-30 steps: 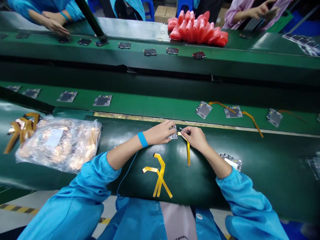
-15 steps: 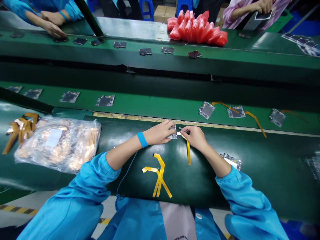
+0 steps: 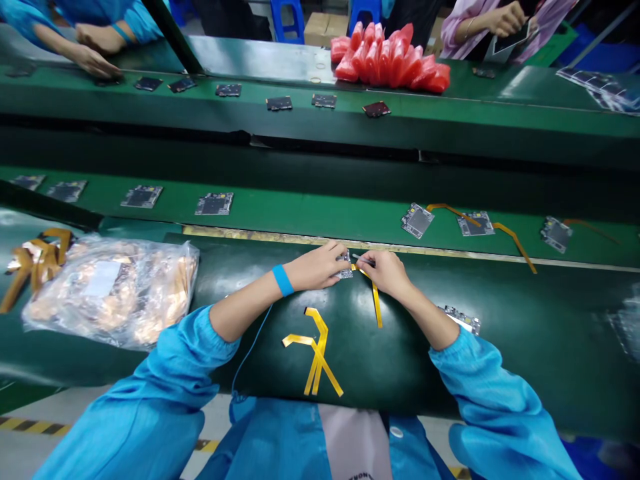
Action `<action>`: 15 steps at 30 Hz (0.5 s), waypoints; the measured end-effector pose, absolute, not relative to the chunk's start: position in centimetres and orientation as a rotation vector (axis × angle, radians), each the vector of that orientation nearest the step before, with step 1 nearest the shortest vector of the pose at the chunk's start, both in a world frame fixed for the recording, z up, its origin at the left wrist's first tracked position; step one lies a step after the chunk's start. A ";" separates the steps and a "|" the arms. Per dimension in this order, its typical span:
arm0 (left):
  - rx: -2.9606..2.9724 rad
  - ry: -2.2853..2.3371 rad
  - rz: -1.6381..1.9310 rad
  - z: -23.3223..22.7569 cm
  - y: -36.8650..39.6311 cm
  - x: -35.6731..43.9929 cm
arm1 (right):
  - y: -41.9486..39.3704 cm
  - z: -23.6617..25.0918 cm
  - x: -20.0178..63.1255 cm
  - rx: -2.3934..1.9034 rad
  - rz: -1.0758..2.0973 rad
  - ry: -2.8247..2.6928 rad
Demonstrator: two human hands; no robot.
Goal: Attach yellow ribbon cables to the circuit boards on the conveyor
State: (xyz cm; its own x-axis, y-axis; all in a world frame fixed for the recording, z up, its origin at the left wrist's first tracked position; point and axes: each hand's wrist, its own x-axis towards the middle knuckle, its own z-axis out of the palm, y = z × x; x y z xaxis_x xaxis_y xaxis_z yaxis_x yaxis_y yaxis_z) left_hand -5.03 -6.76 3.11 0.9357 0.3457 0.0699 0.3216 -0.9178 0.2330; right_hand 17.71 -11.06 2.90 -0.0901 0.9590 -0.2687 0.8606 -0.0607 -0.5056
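Note:
My left hand (image 3: 326, 265) is closed on a small circuit board (image 3: 346, 265), pressing it to the green work surface; its fingers cover most of the board. Opposite it, my right hand (image 3: 385, 272) pinches a slim grey tool (image 3: 357, 257) and an orange flex cable (image 3: 376, 303). The cable's short end meets the board's right edge, though whether it is seated cannot be made out. Its long tail hangs toward me. Closer to my body lie a few loose flex cables (image 3: 320, 353), crossing each other. Another circuit board (image 3: 463, 319) lies partly behind my right forearm.
A clear bag of flex cables (image 3: 107, 287) lies at left, beside a loose cable bundle (image 3: 40, 260). Beyond the ledge, a green belt (image 3: 300, 210) carries boards, some with cables (image 3: 517, 247). Across from me are red bags (image 3: 390, 60) and co-workers' hands (image 3: 95, 53).
My right hand has shifted slightly left, bringing the cable's end against the board. Boards on the far belt have moved left; those on the near belt have moved slightly right.

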 end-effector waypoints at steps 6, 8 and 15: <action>2.940 0.477 0.099 3.5 -6.9 -4.6 | -11.1 2.8 17.8 -1.984 0.854 -2.039; 2.965 0.468 0.074 3.6 -7.0 -4.5 | -11.2 2.8 17.8 -1.986 0.848 -2.043; 3.009 0.471 0.057 3.7 -7.2 -4.2 | -11.3 2.9 17.7 -1.983 0.814 -2.082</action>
